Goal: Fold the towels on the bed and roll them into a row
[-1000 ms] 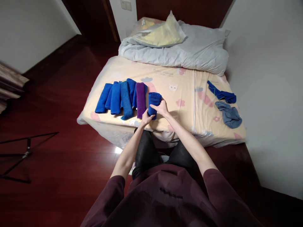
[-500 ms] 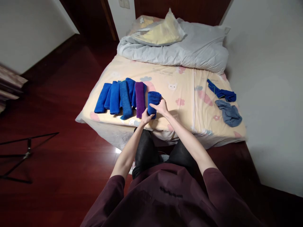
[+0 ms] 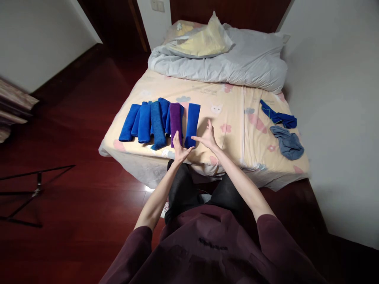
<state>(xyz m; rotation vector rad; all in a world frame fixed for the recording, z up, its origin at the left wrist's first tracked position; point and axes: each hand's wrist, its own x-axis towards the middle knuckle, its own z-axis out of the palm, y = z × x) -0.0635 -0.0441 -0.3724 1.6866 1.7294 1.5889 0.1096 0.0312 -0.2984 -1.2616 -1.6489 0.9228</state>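
Note:
A rolled blue towel [image 3: 193, 120] lies lengthwise near the front edge of the bed, between my two hands. My left hand [image 3: 180, 149] is at its lower left, fingers spread, partly over the foot of a purple rolled towel [image 3: 175, 114]. On the other side my right hand [image 3: 208, 137] is open, thumb pointing at the blue towel and fingers raised. Neither hand holds anything; whether the thumbs touch the towel I cannot tell. Left of the purple towel are several more blue rolled towels [image 3: 144, 122], some overlapping, one of a duller blue [image 3: 158, 126].
On the bed's right side lie a crumpled blue cloth [image 3: 278, 115] and a crumpled grey-blue cloth [image 3: 287, 142]. A grey quilt [image 3: 251, 59] and a yellow pillow [image 3: 204, 41] in clear wrapping are at the head. Black stand legs [image 3: 37, 185] are on the floor at left.
Both hands have let go of the rolled blue towel and opened out to its sides. The towel, held tilted with its rolled end up before, now lies flat on the bed.

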